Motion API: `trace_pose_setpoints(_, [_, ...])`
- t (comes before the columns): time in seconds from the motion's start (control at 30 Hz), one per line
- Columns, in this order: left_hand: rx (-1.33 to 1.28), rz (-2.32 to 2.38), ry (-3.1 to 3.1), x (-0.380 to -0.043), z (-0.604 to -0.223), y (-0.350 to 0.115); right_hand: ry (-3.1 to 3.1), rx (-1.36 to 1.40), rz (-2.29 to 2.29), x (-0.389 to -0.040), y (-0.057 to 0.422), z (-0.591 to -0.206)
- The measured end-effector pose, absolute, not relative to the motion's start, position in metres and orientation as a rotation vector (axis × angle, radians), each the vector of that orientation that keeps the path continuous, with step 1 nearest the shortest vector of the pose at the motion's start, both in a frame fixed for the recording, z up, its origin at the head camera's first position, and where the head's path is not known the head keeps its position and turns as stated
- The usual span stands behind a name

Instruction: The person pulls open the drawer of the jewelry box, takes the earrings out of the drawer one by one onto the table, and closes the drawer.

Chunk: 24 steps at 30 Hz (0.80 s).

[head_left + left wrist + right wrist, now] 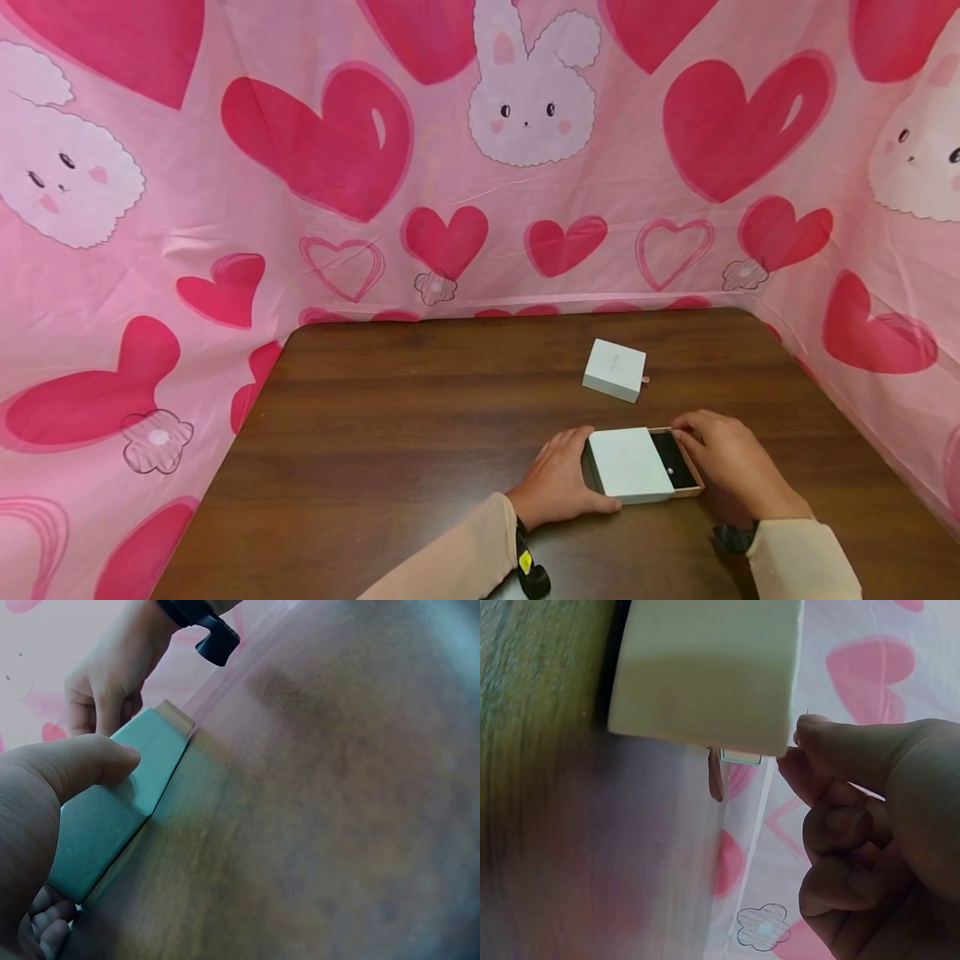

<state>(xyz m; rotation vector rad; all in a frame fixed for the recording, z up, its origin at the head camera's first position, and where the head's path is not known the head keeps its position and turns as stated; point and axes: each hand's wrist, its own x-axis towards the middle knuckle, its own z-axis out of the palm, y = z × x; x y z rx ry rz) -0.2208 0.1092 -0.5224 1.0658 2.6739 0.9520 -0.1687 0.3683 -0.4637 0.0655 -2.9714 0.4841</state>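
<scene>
High head view, close wrist views

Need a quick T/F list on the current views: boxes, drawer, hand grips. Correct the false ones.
1. The left grip holds the near box. True.
2. The near box's drawer is fully closed. False: it is partly out, toward the right grip.
3. The drawer's lining is white. False: it is black.
4. A small tab sticks out from the far box. True.
5. The far box sits on top of the near box. False: it lies apart, on the table.
</scene>
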Motion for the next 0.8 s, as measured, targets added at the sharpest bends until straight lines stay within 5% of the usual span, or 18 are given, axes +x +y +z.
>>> trace_pose_setpoints(0.8, [1.071, 0.956, 2.674, -0.2216, -0.5234, 0.1095, -2.935, 0.059, 0.520, -0.1666, 0.3777, -0.4682])
